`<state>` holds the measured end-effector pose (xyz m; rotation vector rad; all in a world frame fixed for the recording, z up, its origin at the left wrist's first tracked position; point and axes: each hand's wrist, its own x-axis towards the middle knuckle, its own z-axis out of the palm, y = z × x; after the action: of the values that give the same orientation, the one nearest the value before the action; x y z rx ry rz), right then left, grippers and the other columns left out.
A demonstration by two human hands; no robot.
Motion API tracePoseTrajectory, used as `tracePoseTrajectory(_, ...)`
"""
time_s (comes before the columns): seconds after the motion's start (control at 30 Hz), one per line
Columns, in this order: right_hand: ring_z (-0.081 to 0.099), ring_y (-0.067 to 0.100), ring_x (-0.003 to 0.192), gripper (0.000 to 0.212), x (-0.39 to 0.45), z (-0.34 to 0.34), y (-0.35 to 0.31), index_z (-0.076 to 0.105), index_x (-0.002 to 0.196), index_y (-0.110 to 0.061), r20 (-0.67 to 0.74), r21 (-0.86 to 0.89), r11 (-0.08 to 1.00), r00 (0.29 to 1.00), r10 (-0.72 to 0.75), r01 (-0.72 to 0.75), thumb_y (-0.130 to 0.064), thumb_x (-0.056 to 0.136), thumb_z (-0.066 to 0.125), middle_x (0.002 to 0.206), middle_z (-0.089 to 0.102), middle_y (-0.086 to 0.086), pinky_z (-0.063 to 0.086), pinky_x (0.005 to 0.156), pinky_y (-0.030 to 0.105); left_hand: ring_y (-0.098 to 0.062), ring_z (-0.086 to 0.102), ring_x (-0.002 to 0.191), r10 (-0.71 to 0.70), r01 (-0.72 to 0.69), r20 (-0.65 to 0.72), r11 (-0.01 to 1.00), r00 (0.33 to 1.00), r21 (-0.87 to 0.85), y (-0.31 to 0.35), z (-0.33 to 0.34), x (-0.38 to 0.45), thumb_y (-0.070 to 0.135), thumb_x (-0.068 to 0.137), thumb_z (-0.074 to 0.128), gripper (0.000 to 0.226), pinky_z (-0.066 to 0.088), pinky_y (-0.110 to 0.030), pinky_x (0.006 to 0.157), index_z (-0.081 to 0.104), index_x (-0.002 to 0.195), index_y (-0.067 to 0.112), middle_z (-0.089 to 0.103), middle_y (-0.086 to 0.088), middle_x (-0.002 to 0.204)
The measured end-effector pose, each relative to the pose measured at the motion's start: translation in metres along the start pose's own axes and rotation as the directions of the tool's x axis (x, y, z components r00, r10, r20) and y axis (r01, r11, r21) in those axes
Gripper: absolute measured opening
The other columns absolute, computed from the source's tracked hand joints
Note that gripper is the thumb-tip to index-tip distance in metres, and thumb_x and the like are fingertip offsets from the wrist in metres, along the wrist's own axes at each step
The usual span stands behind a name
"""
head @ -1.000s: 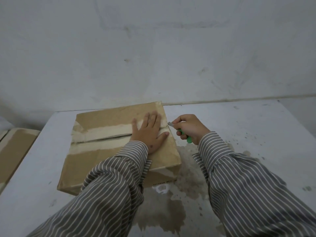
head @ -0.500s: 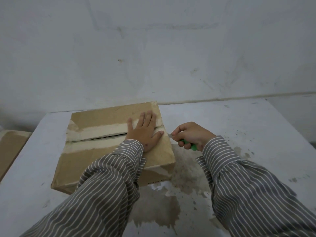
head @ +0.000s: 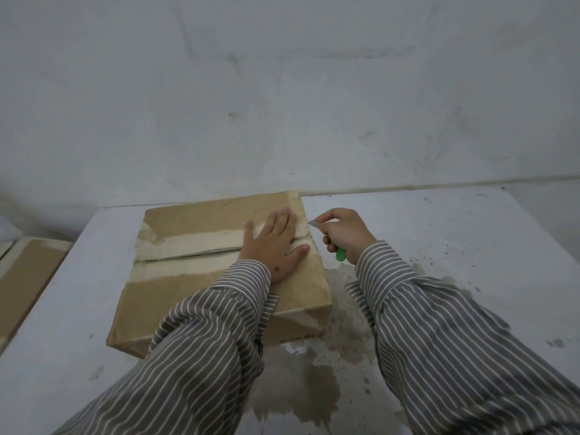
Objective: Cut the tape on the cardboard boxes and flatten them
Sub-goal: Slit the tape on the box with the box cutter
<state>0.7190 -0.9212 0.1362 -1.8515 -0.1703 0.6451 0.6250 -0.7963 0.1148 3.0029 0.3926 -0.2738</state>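
Place: a bare work or storage room, maybe a packing area; the exact kind cannot be told.
Wall: plain white-grey plaster beyond both hands, with scuffs and small marks.
Table: white painted top under the hands, worn, with brown stains and splashes near the right hand.
Boxes: a taped cardboard box under the left hand; flat cardboard well to the left of it.
Tool: a green-handled cutter in the right hand.
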Motion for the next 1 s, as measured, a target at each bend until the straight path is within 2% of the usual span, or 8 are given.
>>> tracePoseTrajectory(0.13, 0.035, 0.015, 0.045, 0.006, -0.001, 0.0, 0.0, 0.059, 0.086, -0.01, 0.029, -0.027, 0.999, 0.999, 0.026, -0.025, -0.014, 0.091, 0.061, 0.06, 0.047, 0.008, 0.028, 0.039, 0.02, -0.015, -0.013, 0.146, 0.006, -0.006, 0.0, 1.0, 1.0, -0.009, 0.0, 0.002, 0.001, 0.056, 0.097, 0.017, 0.07, -0.005, -0.054, 0.115, -0.01, 0.152, 0.021, -0.018, 0.005, 0.158)
tracePoseTrajectory(0.23, 0.032, 0.015, 0.044, 0.004, -0.001, -0.007, 0.0, 0.061, 0.087, -0.012, 0.078, -0.045, 0.996, 0.994, 0.078, -0.075, -0.014, 0.089, 0.062, 0.058, 0.047, 0.007, 0.022, 0.041, 0.021, -0.015, -0.013, 0.146, 0.007, -0.007, 0.005, 1.0, 1.0, -0.012, 0.0, 0.004, 0.003, 0.056, 0.097, 0.016, 0.07, -0.006, -0.055, 0.114, -0.011, 0.151, 0.021, -0.018, 0.005, 0.158)
tracePoseTrajectory(0.37, 0.036, 0.017, 0.053, 0.007, -0.003, -0.012, 0.005, 0.063, 0.084, -0.009, 0.112, -0.01, 0.992, 0.985, 0.129, -0.129, -0.003, 0.087, 0.06, 0.062, 0.05, 0.009, 0.024, 0.048, 0.027, -0.015, -0.013, 0.146, 0.004, -0.004, 0.006, 1.0, 1.0, -0.008, 0.0, 0.004, 0.003, 0.057, 0.097, 0.017, 0.071, -0.005, -0.055, 0.114, -0.011, 0.151, 0.021, -0.018, 0.005, 0.158)
tracePoseTrajectory(0.53, 0.041, 0.012, 0.048, 0.013, -0.027, -0.024, 0.018, 0.065, 0.093, -0.004, 0.18, -0.026, 0.989, 0.972, 0.148, -0.146, 0.004, 0.088, 0.056, 0.062, 0.051, 0.008, 0.029, 0.039, 0.02, -0.016, -0.013, 0.146, 0.0, 0.0, 0.007, 1.0, 1.0, -0.003, 0.002, 0.003, 0.004, 0.056, 0.097, 0.017, 0.071, -0.004, -0.055, 0.114, -0.011, 0.151, 0.02, -0.019, 0.004, 0.158)
tracePoseTrajectory(0.7, 0.041, 0.012, 0.047, 0.013, -0.038, -0.027, 0.024, 0.066, 0.09, -0.008, 0.208, -0.07, 0.992, 0.971, 0.121, -0.109, 0.001, 0.088, 0.058, 0.06, 0.051, 0.007, 0.029, 0.038, 0.019, -0.015, -0.013, 0.146, 0.004, -0.004, 0.005, 1.0, 1.0, 0.005, 0.002, 0.003, 0.001, 0.056, 0.097, 0.017, 0.071, -0.003, -0.055, 0.115, -0.011, 0.151, 0.021, -0.018, 0.004, 0.158)
tracePoseTrajectory(0.87, 0.042, 0.01, 0.044, 0.018, -0.036, -0.05, 0.028, 0.066, 0.09, -0.001, 0.3, -0.004, 0.971, 0.926, 0.227, -0.237, 0.01, 0.088, 0.052, 0.063, 0.052, 0.007, 0.028, 0.034, 0.016, -0.014, -0.014, 0.146, 0.044, -0.044, 0.01, 0.999, 0.999, -0.02, 0.003, 0.003, -0.003, 0.056, 0.097, 0.018, 0.07, -0.004, -0.055, 0.116, -0.011, 0.152, 0.022, -0.019, 0.005, 0.158)
tracePoseTrajectory(0.93, 0.045, 0.011, 0.046, 0.017, -0.034, -0.061, 0.043, 0.065, 0.094, 0.0, 0.24, 0.048, 0.961, 0.937, 0.255, -0.274, 0.008, 0.089, 0.05, 0.069, 0.054, 0.009, 0.032, 0.035, 0.018, -0.014, -0.013, 0.146, 0.044, -0.044, 0.017, 0.999, 0.999, -0.025, 0.002, 0.001, -0.003, 0.057, 0.097, 0.019, 0.071, -0.004, -0.056, 0.115, -0.011, 0.151, 0.022, -0.018, 0.005, 0.158)
tracePoseTrajectory(1.0, 0.053, 0.016, 0.054, 0.012, -0.032, -0.07, 0.067, 0.063, 0.09, -0.002, 0.08, -0.002, 0.96, 0.957, 0.279, -0.28, 0.003, 0.091, 0.052, 0.081, 0.057, 0.012, 0.041, 0.042, 0.023, -0.016, -0.012, 0.146, 0.006, -0.006, 0.018, 1.0, 1.0, -0.031, 0.007, -0.003, -0.003, 0.058, 0.096, 0.019, 0.072, -0.003, -0.059, 0.114, -0.009, 0.152, 0.022, -0.017, 0.004, 0.159)
